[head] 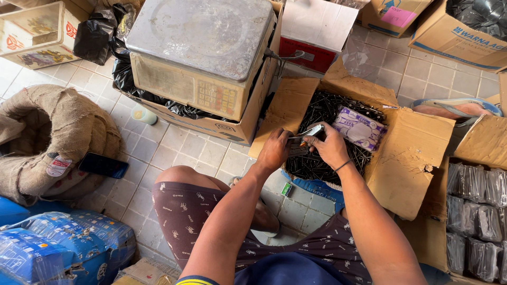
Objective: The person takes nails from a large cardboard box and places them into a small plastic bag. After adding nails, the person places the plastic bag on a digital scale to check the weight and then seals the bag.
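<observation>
An open cardboard box (412,153) in front of me is full of dark nails (327,108). Over the nails, my left hand (274,150) grips a bundle of nails (298,149). My right hand (331,146) holds a small shiny metal tool (312,130) against that bundle. A white printed packet (360,126) lies on the nails just right of my hands.
A weighing scale (203,50) sits on a carton at the back. To the left lie a burlap sack (53,137) with a dark phone (103,165) and blue bags (63,248). A box of bagged nails (475,211) stands right. Someone's foot in a sandal (457,108) is beyond the box.
</observation>
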